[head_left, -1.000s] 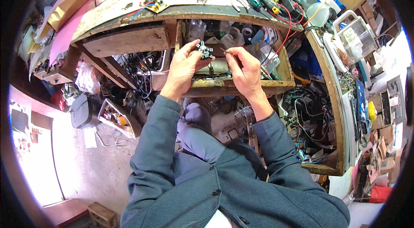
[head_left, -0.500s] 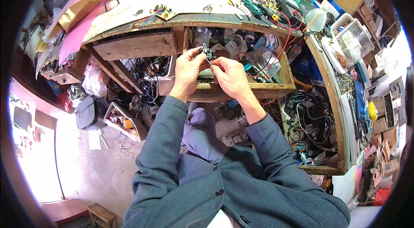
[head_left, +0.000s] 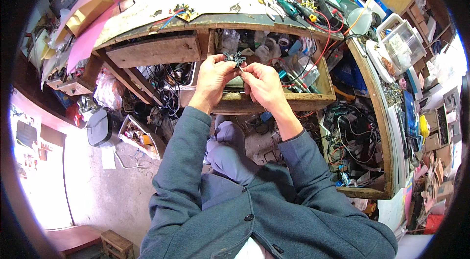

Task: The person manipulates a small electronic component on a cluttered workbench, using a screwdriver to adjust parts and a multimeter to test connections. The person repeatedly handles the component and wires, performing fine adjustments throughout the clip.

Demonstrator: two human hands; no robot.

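Head view: at upper centre, a small dark part [head_left: 235, 58] is pinched by the left hand [head_left: 213, 82]; a thin tool [head_left: 241, 68] is apparently held close to it by the right hand [head_left: 265, 84]. Fine handwork seems in hand; steadiness is probably called for next.

Hands [head_left: 211, 82] over drawer [head_left: 302, 97], tools [head_left: 288, 9] on bench [head_left: 220, 21] beyond

Dark part [head_left: 235, 58]: tiny, details too small to catch!
Right hand [head_left: 265, 86]: hiding most of a slim rod [head_left: 241, 68]!
Jacket [head_left: 210, 224]: sliced off along the bottom edge!
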